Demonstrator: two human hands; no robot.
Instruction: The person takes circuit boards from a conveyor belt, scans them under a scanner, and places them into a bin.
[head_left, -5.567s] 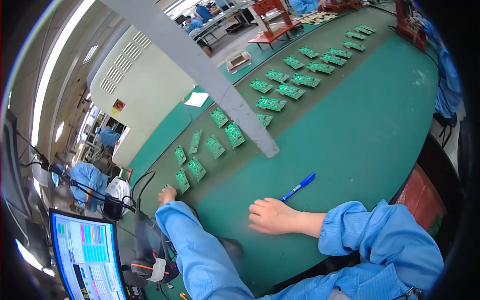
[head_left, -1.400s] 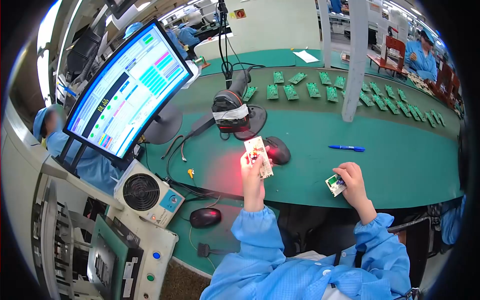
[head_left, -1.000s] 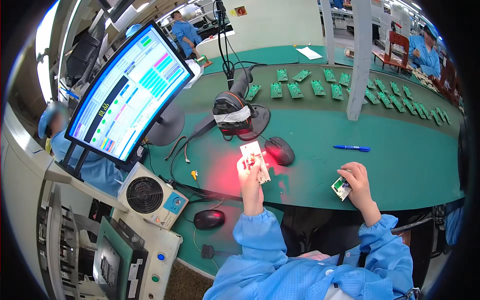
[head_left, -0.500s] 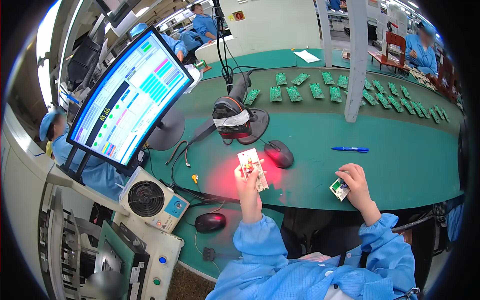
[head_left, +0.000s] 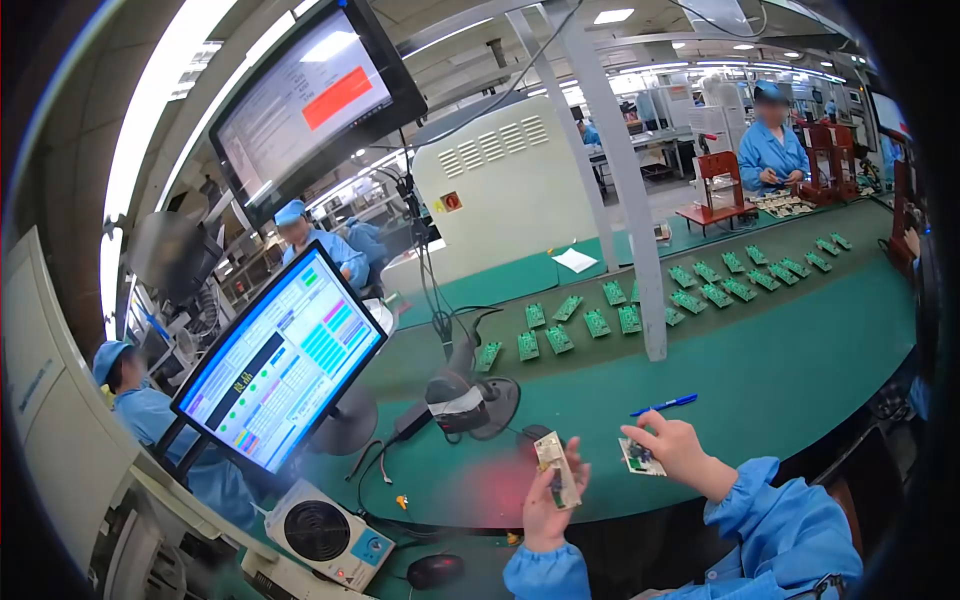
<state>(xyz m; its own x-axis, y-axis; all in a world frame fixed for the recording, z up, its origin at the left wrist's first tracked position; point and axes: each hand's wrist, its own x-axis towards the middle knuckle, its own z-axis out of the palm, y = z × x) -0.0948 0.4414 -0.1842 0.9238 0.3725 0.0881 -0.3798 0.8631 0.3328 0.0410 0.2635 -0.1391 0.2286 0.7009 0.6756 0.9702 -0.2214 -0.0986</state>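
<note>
A pale circuit board (head_left: 551,458) with components on it stands tilted in my left hand (head_left: 545,515), gripped between thumb and fingers. My right hand (head_left: 682,452) pinches a second circuit board (head_left: 637,459), pale with a green part, by its right side. Both hands are above the near edge of the green bench, apart from each other. Left of and beyond my left hand, a barcode scanner (head_left: 457,395) sits on a round stand, and a red glow falls on the mat. A black mouse (head_left: 530,437) is partly hidden behind the left board. Past my right hand lies a blue pen (head_left: 664,405).
Rows of green circuit boards (head_left: 597,322) lie along the bench's far side around a grey post (head_left: 640,250). A monitor (head_left: 285,365), a fan unit (head_left: 325,535) and another mouse (head_left: 435,571) are at left. A co-worker (head_left: 772,150) sits at the far right.
The view has tilted up, showing more of the room. My left hand has moved right, out of the red light, nearer my right hand, and its board has turned. Both boards are still held.
</note>
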